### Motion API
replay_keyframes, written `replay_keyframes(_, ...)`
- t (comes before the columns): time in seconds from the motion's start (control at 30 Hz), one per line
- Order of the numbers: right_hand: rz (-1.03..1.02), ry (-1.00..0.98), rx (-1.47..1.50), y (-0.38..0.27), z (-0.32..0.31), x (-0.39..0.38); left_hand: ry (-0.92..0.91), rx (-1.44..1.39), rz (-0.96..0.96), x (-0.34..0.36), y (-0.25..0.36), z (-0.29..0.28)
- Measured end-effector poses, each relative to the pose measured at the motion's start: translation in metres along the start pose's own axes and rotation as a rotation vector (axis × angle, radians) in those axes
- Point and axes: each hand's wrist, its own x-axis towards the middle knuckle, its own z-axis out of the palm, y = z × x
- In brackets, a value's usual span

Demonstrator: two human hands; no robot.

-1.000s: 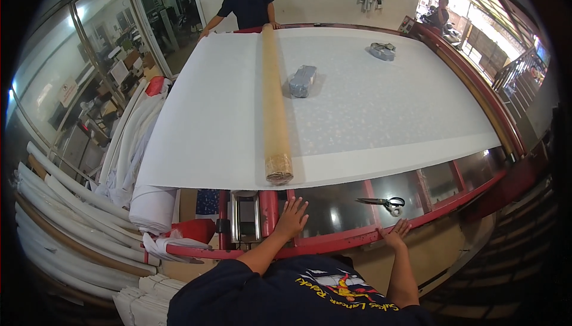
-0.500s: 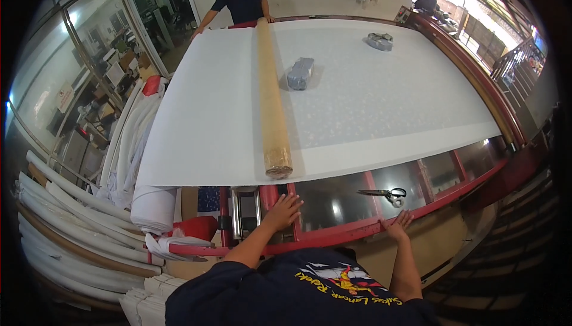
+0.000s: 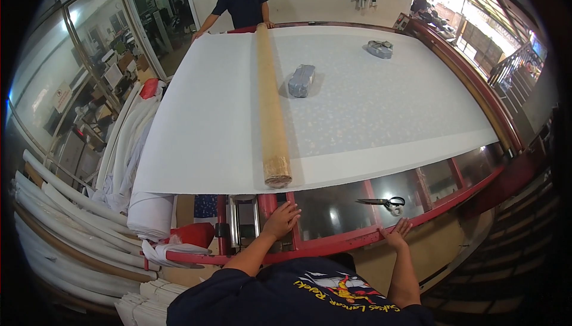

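Note:
My left hand [image 3: 282,220] rests open on the red frame below a white sheet [image 3: 208,117], near a kraft-coloured roll [image 3: 273,105] lying lengthwise on it. My right hand [image 3: 396,235] lies open on the front red rail [image 3: 441,211]. Black-handled scissors [image 3: 369,201] and a small pale ring-shaped item [image 3: 394,210] sit on the metal surface above that hand. Two grey wrapped blocks [image 3: 301,81] [image 3: 379,51] rest on the sheet's patterned right half.
A co-worker [image 3: 241,1] stands at the far edge, hands on it. Another person [image 3: 422,1] is by the bright opening. Fabric rolls [image 3: 71,233] crowd the left side, beside a white roll [image 3: 152,213]. A rail with a brown bar [image 3: 476,96] runs along the right.
My left hand has shifted slightly left along the frame; my right hand stays at the rail. The co-worker's head has turned from the left toward the front.

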Motion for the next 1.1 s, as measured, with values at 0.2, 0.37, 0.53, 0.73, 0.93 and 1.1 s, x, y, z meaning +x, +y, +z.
replay_keyframes(0.2, -0.012, 0.024, 0.058, -0.004, -0.003, -0.004, 0.021, 0.025, 0.002, 0.002, 0.001, 0.0)
replay_keyframes(0.37, 0.018, 0.05, 0.029, -0.009, -0.001, -0.007, 0.041, 0.019, -0.004, 0.003, 0.003, 0.0)
replay_keyframes(0.53, 0.03, 0.043, 0.021, -0.009, -0.003, -0.009, 0.067, -0.02, -0.01, 0.004, 0.004, 0.003)
replay_keyframes(0.73, 0.033, 0.038, 0.002, -0.01, -0.004, -0.008, 0.091, -0.018, -0.006, 0.005, 0.002, 0.006)
replay_keyframes(0.93, 0.054, 0.056, 0.016, -0.011, -0.003, -0.006, 0.068, -0.072, 0.002, 0.001, -0.005, 0.004)
replay_keyframes(1.1, 0.045, 0.029, -0.018, -0.014, -0.005, -0.006, -0.002, 0.076, 0.058, -0.009, 0.0, -0.002)
